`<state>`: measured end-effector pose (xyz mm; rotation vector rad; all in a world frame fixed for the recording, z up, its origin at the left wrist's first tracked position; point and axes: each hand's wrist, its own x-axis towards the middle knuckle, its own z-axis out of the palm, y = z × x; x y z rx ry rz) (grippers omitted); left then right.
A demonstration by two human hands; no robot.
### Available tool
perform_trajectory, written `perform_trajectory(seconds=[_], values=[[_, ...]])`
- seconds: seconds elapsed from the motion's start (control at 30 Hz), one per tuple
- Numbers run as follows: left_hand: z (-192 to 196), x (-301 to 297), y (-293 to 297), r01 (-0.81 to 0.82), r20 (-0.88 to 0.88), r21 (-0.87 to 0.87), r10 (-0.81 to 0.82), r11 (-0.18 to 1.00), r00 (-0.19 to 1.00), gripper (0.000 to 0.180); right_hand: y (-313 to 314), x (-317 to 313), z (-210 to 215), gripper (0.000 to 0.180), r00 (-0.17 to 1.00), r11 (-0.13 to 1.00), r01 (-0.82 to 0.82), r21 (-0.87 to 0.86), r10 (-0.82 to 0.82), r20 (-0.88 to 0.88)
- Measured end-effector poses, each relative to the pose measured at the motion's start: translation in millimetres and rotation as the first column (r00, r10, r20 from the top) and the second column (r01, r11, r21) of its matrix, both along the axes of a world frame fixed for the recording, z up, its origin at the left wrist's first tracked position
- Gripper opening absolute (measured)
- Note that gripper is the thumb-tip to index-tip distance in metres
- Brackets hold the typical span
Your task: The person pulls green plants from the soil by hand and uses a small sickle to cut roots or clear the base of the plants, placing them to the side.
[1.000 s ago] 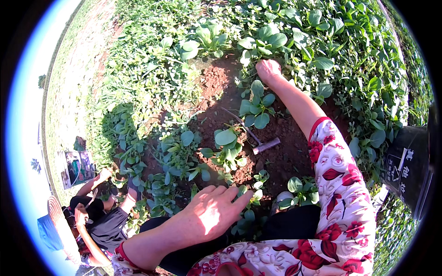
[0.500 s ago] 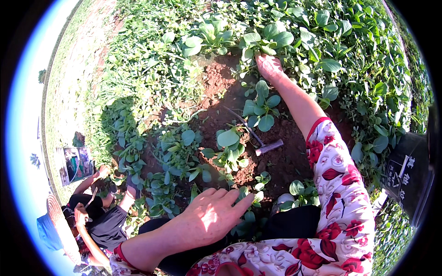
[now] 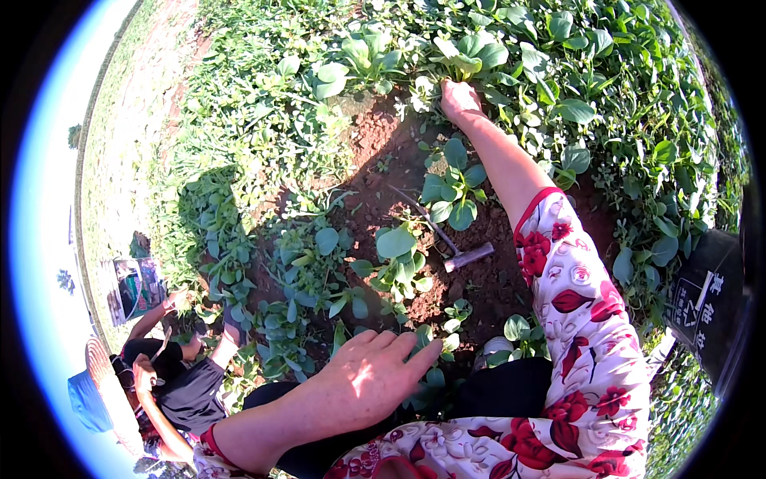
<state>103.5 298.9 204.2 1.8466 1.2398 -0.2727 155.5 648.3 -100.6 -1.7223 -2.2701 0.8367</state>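
Observation:
My right hand (image 3: 461, 97) reaches far forward, fingers curled at the base of a leafy green plant (image 3: 472, 56). Foliage hides its fingertips, so what they grip, if anything, cannot be made out. Small-leaved weeds (image 3: 423, 94) stand beside it. My left hand (image 3: 371, 369) hovers near my knees, palm down, with fingers stretched and nothing held. A T-shaped hand tool (image 3: 468, 257), with a thin shaft and a short thick crosspiece, lies on the soil between two broad-leaved plants, one nearer (image 3: 396, 243) and one farther (image 3: 453, 190).
Dense greens and weeds surround a patch of bare reddish soil (image 3: 375, 132). At the right edge stands a dark bin (image 3: 706, 307) with white lettering. Another person in a hat (image 3: 104, 395) crouches at the left, hands among the plants. My shoe (image 3: 497, 351) is beside a low seedling.
My right hand has drawn slightly left and its fingers have curled further at the plant's base. My left hand stays nearly in place. The other person barely shifts.

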Motion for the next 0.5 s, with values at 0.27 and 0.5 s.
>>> perform_trajectory(seconds=[0.27, 0.5], values=[[4.1, 1.7, 0.0, -0.017, 0.016, 0.034, 0.017, 0.999, 1.000, 0.055, -26.4, 23.3, 5.1, 0.026, 0.985, 0.952, -0.133, 0.276, 0.157, -0.065], [6.4, -0.5, -1.5, -0.036, 0.017, 0.059, 0.035, 0.998, 0.999, 0.055, -133.2, 54.6, 35.8, 0.033, 0.759, 0.694, -0.419, 0.585, 0.622, -0.194]])
